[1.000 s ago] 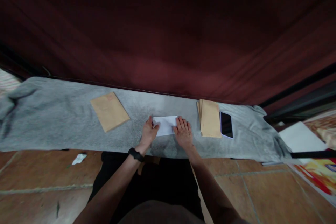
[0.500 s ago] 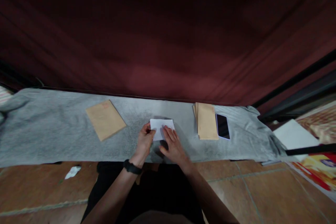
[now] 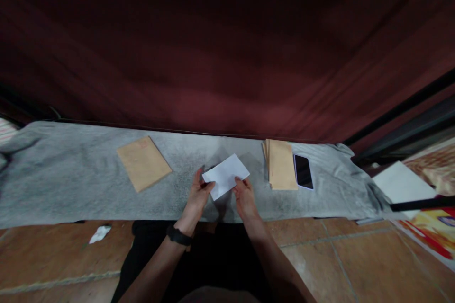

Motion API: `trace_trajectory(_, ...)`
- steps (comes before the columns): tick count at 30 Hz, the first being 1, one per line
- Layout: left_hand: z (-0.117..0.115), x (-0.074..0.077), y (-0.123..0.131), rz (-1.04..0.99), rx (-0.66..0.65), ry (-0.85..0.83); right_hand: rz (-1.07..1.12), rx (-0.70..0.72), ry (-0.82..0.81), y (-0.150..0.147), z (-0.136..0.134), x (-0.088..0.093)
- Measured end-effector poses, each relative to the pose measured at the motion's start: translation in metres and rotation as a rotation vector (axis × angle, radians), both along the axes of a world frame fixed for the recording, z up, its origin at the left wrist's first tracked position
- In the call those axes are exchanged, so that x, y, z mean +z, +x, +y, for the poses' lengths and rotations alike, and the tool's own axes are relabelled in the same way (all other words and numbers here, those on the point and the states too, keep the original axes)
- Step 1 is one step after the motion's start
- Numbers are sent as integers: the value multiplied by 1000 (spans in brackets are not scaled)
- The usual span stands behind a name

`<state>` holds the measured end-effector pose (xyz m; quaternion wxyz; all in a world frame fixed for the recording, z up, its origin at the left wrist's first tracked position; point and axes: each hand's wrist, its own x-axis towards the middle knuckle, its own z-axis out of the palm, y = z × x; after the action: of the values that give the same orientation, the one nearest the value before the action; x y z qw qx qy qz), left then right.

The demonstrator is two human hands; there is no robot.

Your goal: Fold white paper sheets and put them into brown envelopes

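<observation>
A folded sheet of white paper [image 3: 226, 176] is tilted in front of me, its right end higher than its left. My left hand [image 3: 199, 192] pinches its left end, thumb on top and fingers behind. At the lower right edge my right hand [image 3: 244, 195] grips it, thumb on the face and fingers underneath. To the left, brown envelopes [image 3: 144, 163] lie askew on the grey cloth [image 3: 88, 199]. A stack of several narrower brown envelopes [image 3: 282, 165] sits to the right of my hands.
Beside the right stack lies a phone [image 3: 303, 172] with a purple edge. A dark red curtain [image 3: 227, 57] hangs behind the cloth-covered surface. Crumpled white tissue [image 3: 100, 234] is on the tiled floor [image 3: 64, 255]. A white board [image 3: 403, 182] and dark bars stand at the far right.
The white paper has turned, its right end swinging up. My right hand went from lying flat on it to gripping its lower right edge; my left hand kept its hold.
</observation>
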<state>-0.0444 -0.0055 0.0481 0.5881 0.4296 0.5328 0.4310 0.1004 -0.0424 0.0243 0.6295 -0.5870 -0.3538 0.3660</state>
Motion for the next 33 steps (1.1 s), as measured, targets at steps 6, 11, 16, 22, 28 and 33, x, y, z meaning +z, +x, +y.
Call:
trace_trajectory(6,24,-16,-21,425,-89,258,-644,-42,-78,26,-16,-14)
trace_trajectory(11,31,-18,-26,747,-159,417,-1146,258,5,15,-19,-8)
trace_trajectory(16,12,-15,-10,1040,-141,634,-1333,321,-99,4,-20,-11)
trace_trajectory(22,-13,-26,15,1104,-422,782,-1359,358,-140,8,-20,-16)
trace_trajectory(28,-10,-34,4,1179,-354,770,-1387,290,-184,19,-21,-18)
trace_trajectory(33,-7,-33,-11,1205,-297,701,-1390,257,-202,25,-21,-18)
